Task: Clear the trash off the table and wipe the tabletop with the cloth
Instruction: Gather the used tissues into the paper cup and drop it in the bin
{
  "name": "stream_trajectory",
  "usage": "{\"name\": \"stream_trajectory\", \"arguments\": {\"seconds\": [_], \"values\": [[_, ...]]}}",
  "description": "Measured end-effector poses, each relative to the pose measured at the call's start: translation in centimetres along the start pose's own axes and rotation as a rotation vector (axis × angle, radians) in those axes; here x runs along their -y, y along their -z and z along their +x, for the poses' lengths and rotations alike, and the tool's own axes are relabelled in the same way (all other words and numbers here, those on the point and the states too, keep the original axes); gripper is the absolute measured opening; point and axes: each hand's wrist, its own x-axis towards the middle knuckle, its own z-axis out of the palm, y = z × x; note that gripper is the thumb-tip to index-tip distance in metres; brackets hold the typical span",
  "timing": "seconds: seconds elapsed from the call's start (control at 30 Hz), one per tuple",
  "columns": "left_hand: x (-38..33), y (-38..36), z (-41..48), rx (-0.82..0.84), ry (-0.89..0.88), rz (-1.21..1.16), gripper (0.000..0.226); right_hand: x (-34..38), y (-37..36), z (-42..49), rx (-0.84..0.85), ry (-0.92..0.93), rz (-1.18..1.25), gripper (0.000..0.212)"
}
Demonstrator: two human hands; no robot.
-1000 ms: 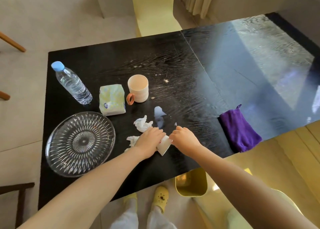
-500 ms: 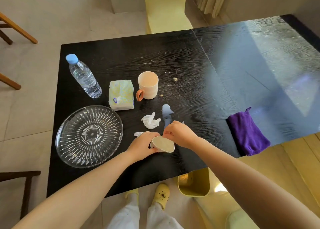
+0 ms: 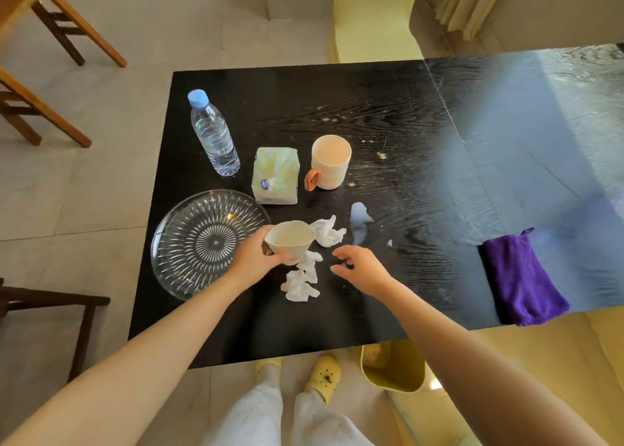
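Observation:
My left hand (image 3: 251, 260) grips a crumpled white paper cup (image 3: 290, 239) and holds it just above the black table (image 3: 371, 107), its mouth facing up. Below the cup lies a long crumpled white tissue (image 3: 302, 281). A second crumpled tissue (image 3: 327, 232) lies just right of the cup. My right hand (image 3: 361, 266) hovers beside them with fingers loosely curled and holds nothing. A small puddle (image 3: 359, 222) shines on the tabletop past my right hand. The folded purple cloth (image 3: 521, 276) lies at the table's near right edge.
On the table stand a water bottle (image 3: 212, 135), a tissue pack (image 3: 276, 175) and a peach mug (image 3: 329, 162), with a glass plate (image 3: 202, 243) to the left. A yellow bin (image 3: 393, 368) sits on the floor under the near edge. Wooden chairs (image 3: 44, 57) stand far left.
My left hand lifted the paper cup and carried it left, uncovering the tissue beneath. My right hand let go of the cup and drew back to the right.

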Motion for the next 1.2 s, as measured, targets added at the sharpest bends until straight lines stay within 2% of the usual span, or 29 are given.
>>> {"name": "stream_trajectory", "arguments": {"seconds": [0.13,0.2,0.3,0.47,0.5,0.6,0.73,0.83,0.9,1.03,1.1,1.2], "values": [[0.6,1.6,-0.4,-0.076,0.017,0.016,0.059,2.6,-3.1,0.2,0.063,0.185,-0.346,0.079],[1.2,2.1,-0.7,-0.084,0.030,-0.001,0.062,3.6,-4.7,0.2,0.071,0.265,-0.469,0.088],[1.8,2.6,-1.0,-0.105,0.048,-0.007,0.062,4.5,-6.5,0.7,-0.002,0.256,-0.514,0.074],[2.1,2.8,-1.3,-0.111,0.039,-0.010,0.060,4.5,-8.3,1.7,-0.146,0.301,-0.557,0.018],[2.1,2.8,-1.2,-0.110,0.039,-0.013,0.060,4.3,-8.2,1.7,-0.166,0.318,-0.538,0.015],[2.1,3.0,-1.0,-0.109,0.036,-0.023,0.059,4.0,-6.5,2.1,-0.153,0.326,-0.368,0.024],[2.3,3.2,-0.4,-0.119,0.054,-0.049,0.058,3.7,-2.6,4.0,-0.362,0.314,-0.283,0.026],[2.2,3.0,-0.4,-0.095,0.047,-0.051,0.060,3.5,-0.1,5.1,-0.439,0.258,-0.301,0.027],[2.2,2.7,-0.6,-0.068,0.040,-0.050,0.060,3.4,0.6,5.7,-0.386,0.173,-0.348,0.030],[2.2,2.4,-0.5,-0.028,0.027,-0.020,0.060,3.4,-1.0,6.0,-0.112,0.041,-0.525,0.044],[2.2,2.3,-0.4,-0.024,0.026,-0.005,0.061,3.3,-1.9,5.8,-0.086,0.046,-0.591,0.051],[2.1,2.2,-0.2,-0.011,0.020,-0.007,0.062,2.9,-2.4,5.5,-0.084,0.130,-0.706,0.040]]}}
